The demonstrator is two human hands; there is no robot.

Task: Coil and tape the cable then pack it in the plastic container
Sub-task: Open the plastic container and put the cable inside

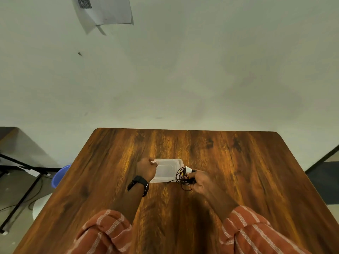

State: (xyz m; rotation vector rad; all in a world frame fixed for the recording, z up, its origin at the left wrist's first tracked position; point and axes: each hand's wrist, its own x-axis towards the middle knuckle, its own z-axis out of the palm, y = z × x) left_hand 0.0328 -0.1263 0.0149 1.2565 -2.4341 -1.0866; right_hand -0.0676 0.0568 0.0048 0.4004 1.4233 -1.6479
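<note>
1. Here we are at the wooden desk (238, 171), and the translucent plastic container (167, 170) sits flat in the middle of it, just in front of the person.
2. The left hand (146, 169) is on the container's left edge, fingers closed on the rim near the far corner (whether it is pinning the box or working at a lid, I can't tell from here).
3. The right hand (199, 180) holds the black cable (182, 177) as a loose coil, fingers clamped on the bundle, with a pale band of tape (188, 169) showing at the top of it.
4. The coil hangs right beside the container's right edge, not yet inside, and one thin tail trails out low to the left.
5. So, by my reading, coiling and taping look done and packing is the step in hand.
6. To do it well: keep the box steady with the left, tuck that stray tail into the loops first, then lower the coil flat so nothing springs over the rim.
</note>
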